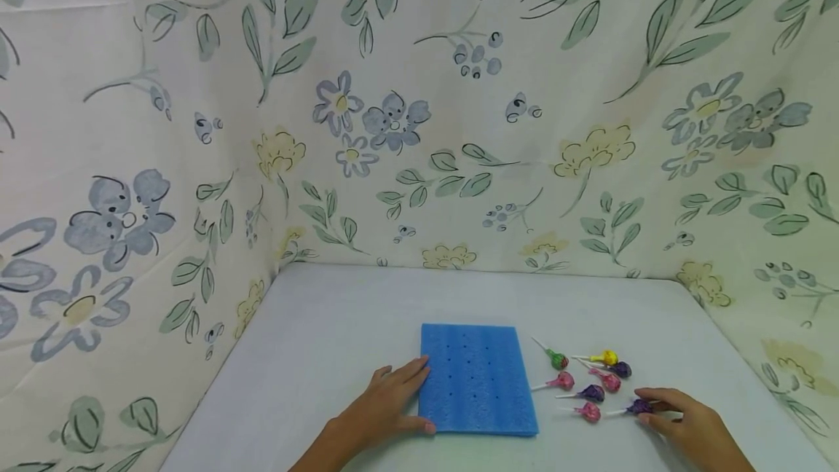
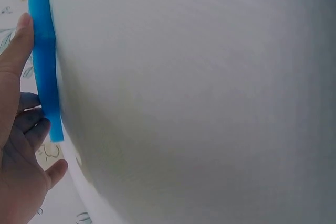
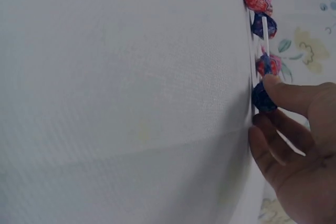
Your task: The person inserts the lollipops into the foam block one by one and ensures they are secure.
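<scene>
A flat blue foam block (image 1: 477, 382), dotted with small holes, lies on the white table. My left hand (image 1: 388, 406) rests against its left edge, fingers fairly straight and thumb near the front corner. At the right, my right hand (image 1: 687, 419) pinches the head of a purple lollipop (image 1: 637, 406) between thumb and fingers; its white stick points left. In the right wrist view, the thumb lies on the dark wrapper of that lollipop (image 3: 263, 98). Between block and right hand lie several more lollipops, among them a green one (image 1: 558, 360) and a yellow one (image 1: 609, 357).
Pink lollipops (image 1: 591, 412) and another purple one (image 1: 593, 393) lie close together, sticks mostly toward the block. The white tabletop (image 1: 341, 312) spreads around everything. A floral cloth (image 1: 419, 130) hangs behind and at both sides.
</scene>
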Motion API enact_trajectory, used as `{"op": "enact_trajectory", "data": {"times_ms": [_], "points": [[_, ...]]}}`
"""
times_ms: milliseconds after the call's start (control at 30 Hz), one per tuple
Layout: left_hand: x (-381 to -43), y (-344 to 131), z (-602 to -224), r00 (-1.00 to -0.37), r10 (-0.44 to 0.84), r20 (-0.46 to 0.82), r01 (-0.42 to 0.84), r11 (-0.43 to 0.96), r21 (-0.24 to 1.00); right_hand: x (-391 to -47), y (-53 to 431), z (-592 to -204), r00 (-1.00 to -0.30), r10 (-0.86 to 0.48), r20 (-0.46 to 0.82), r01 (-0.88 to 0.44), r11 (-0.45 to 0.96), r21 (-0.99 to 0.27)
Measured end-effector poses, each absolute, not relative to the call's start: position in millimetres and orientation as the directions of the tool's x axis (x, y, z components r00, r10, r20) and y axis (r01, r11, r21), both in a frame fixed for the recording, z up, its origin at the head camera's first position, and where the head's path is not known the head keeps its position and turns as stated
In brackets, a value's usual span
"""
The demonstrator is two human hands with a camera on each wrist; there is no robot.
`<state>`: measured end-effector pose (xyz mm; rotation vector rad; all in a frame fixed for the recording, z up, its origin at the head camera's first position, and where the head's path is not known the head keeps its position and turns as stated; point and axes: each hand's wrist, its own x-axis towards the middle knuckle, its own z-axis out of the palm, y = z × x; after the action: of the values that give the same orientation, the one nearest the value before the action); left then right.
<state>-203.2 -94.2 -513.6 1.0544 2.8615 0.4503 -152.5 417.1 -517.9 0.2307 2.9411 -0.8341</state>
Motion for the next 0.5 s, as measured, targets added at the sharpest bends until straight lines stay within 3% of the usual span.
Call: {"op": "enact_trajectory", "data": {"times_ms": [500], "points": [[-202.6,-92.8,-514.0,-0.772,0.635,0.027,0.610,0.729,0.312,-152.9,420.7,-527.5,-0.991,0.119,-0.059,0.132,0.848,-0.513]]}}
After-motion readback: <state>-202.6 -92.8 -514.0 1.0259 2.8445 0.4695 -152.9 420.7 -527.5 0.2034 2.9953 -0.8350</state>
